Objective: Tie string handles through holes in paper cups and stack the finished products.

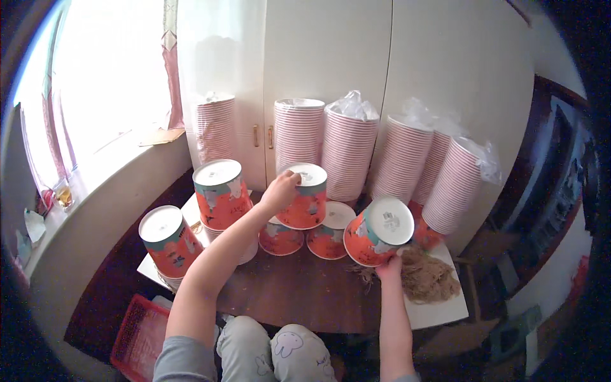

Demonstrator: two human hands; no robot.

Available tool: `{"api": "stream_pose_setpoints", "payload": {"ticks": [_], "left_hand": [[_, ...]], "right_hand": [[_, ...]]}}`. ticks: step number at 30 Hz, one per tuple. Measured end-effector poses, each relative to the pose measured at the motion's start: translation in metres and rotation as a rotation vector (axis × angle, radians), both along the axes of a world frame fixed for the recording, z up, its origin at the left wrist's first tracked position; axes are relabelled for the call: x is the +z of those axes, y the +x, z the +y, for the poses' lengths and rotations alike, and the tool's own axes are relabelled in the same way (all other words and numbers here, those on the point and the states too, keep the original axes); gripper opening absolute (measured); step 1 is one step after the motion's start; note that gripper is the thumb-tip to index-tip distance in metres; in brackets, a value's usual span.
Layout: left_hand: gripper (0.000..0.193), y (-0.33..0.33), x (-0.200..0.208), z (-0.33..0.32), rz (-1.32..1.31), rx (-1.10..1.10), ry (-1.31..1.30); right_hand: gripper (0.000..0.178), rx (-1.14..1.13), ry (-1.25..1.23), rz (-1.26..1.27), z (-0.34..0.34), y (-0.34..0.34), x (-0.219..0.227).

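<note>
My left hand (pixel 282 190) pinches the base rim of an upside-down orange paper bucket (pixel 305 210) with a teal band and white bottom. This bucket stands above two more upside-down orange buckets, the left lower bucket (pixel 280 240) and the right lower bucket (pixel 328 243); whether it rests on them I cannot tell. At the right, my right hand (pixel 389 264) grips the lower rim of another orange paper bucket (pixel 366 240), which tilts with its white bottom up and toward the right. Its fingers are partly hidden under the rim.
Stacks topped by orange buckets (pixel 219 207) (pixel 175 254) stand at the left of the brown table (pixel 305 293). Tall stacks of nested white-rimmed buckets (pixel 347 153) in plastic line the cabinet (pixel 331 51). Brown shredded filler (pixel 429 277) lies at the right; a red basket (pixel 137 337) sits lower left.
</note>
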State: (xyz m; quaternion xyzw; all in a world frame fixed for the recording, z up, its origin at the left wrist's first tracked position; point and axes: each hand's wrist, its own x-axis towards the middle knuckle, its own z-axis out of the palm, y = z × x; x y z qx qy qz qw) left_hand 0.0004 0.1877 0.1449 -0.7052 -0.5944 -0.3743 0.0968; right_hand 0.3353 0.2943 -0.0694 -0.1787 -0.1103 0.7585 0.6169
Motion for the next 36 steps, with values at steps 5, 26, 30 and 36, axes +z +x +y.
{"api": "stream_pose_setpoints", "payload": {"ticks": [5,26,30,36], "left_hand": [[0.047,-0.004,-0.013,-0.048,0.004,0.076,0.158],[0.042,-0.082,-0.147,-0.097,1.359,0.617,-0.394],[0.039,-0.095,-0.156,-0.099,1.357,0.616,-0.450],[0.039,-0.056,-0.137,-0.070,1.232,0.887,-0.684]], "right_hand": [[0.032,0.047,-0.048,0.048,-0.023,-0.023,0.011],[0.042,0.189,0.288,0.104,-0.070,-0.070,-0.051],[0.042,0.191,0.255,0.107,-0.065,-0.074,-0.056],[0.042,0.148,0.220,0.082,-0.058,-0.062,-0.065]]}}
